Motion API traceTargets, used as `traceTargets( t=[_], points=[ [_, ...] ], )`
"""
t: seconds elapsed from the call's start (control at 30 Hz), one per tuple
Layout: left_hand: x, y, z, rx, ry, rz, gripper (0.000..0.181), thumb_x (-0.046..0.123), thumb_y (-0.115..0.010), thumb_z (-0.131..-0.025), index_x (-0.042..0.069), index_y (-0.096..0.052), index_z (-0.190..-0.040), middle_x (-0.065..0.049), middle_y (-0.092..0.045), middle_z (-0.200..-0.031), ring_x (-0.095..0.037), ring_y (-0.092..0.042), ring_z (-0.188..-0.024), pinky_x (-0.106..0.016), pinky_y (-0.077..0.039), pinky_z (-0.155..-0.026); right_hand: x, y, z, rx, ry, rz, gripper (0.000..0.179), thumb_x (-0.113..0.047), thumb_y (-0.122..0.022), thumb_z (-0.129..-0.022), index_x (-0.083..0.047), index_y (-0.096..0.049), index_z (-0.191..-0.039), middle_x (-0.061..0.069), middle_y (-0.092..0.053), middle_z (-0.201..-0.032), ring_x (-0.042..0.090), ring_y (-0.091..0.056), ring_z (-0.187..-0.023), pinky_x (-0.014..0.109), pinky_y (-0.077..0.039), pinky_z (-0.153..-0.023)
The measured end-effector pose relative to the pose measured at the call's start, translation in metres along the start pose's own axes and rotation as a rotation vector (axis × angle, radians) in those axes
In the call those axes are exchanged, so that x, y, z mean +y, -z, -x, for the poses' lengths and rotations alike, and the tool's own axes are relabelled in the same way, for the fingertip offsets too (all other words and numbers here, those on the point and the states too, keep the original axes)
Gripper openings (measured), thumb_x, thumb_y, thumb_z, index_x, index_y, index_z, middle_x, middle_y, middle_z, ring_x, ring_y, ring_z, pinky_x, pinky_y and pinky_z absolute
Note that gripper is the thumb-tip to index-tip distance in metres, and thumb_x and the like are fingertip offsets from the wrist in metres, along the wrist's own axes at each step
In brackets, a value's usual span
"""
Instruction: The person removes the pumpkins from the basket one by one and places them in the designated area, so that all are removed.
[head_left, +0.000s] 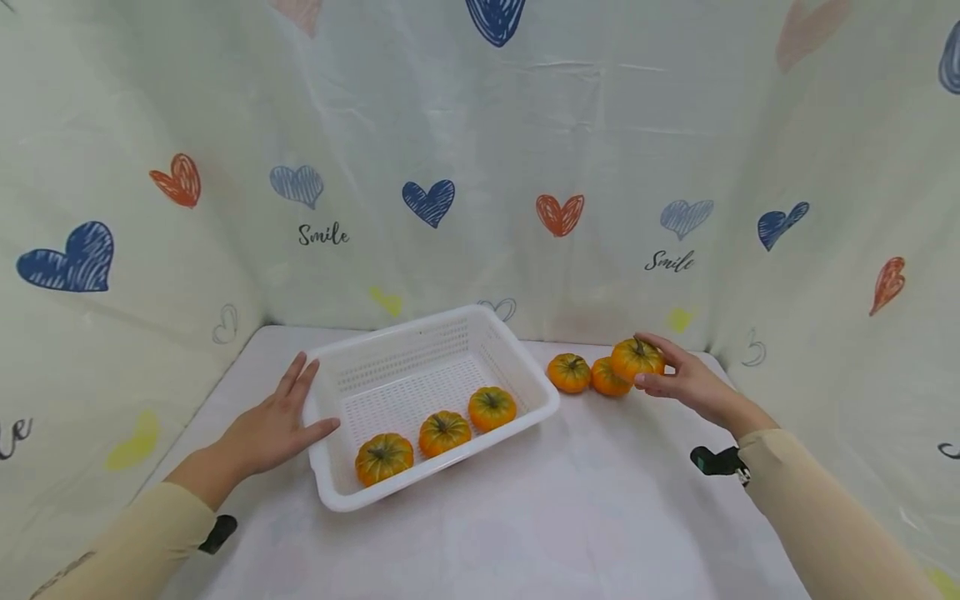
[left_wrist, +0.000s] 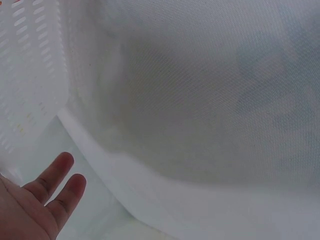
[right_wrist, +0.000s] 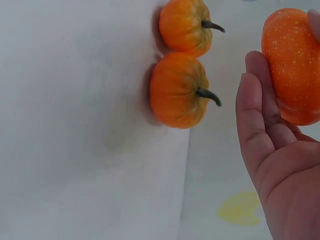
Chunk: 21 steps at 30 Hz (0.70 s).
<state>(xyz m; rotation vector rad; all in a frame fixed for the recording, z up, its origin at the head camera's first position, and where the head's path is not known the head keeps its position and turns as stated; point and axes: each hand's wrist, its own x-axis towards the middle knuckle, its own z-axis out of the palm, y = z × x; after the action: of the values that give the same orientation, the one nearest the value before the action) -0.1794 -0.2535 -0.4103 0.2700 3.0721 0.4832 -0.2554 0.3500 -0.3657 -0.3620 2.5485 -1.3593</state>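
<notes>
Orange in the head view, the pumpkin point(head_left: 637, 358) sits pinched in my right fingers point(head_left: 667, 347); my left fingers point(head_left: 303, 383) spread loosely at the basket point(head_left: 405, 383) rim. Left wrist: these lie straight. Right wrist: it seems light, stiff, slick, so I'd grip its widest sides.

Left arm point(head_left: 138, 537) stretched forward, left hand point(head_left: 262, 432) spread, thumb wide of the fingers, and there's the right arm point(head_left: 828, 512), right hand point(head_left: 693, 385) gripping between thumb and fingers!
</notes>
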Motion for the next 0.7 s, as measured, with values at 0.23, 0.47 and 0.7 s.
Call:
traceTargets(
  t=[0.23, 0.47, 0.7],
  points=[
    [-0.004, 0.000, 0.002, 0.004, 0.002, -0.011, 0.105, 0.057, -0.059, -0.092, -0.001, -0.001, -0.157, -0.024, 0.009, -0.163, -0.060, -0.047, -0.119, -0.059, -0.055, -0.072, 0.027, 0.006, 0.001, 0.076, -0.075, -0.029, 0.083, -0.034, -0.067, -0.097, -0.021, -0.016, -0.161, 0.026, -0.023, -0.154, 0.047, -0.055, -0.119, 0.030, -0.053, -0.090],
    [-0.003, -0.001, 0.000, 0.002, -0.024, -0.006, 0.104, 0.061, -0.057, -0.092, -0.002, -0.004, -0.157, -0.023, 0.007, -0.163, -0.058, -0.049, -0.120, -0.059, -0.055, -0.075, 0.062, 0.011, 0.000, 0.117, -0.151, -0.072, 0.084, -0.026, -0.064, -0.099, -0.015, -0.009, -0.161, 0.030, -0.021, -0.151, 0.047, -0.053, -0.116, 0.025, -0.053, -0.086],
    [-0.005, -0.001, 0.001, 0.003, -0.025, -0.008, 0.103, 0.058, -0.058, -0.093, -0.002, -0.003, -0.157, -0.024, 0.006, -0.163, -0.058, -0.049, -0.119, -0.058, -0.055, -0.073, 0.091, 0.005, -0.016, 0.133, -0.279, -0.024, 0.085, -0.029, -0.063, -0.100, -0.014, -0.007, -0.161, 0.035, -0.019, -0.151, 0.047, -0.044, -0.120, 0.049, -0.046, -0.101]
  ],
)
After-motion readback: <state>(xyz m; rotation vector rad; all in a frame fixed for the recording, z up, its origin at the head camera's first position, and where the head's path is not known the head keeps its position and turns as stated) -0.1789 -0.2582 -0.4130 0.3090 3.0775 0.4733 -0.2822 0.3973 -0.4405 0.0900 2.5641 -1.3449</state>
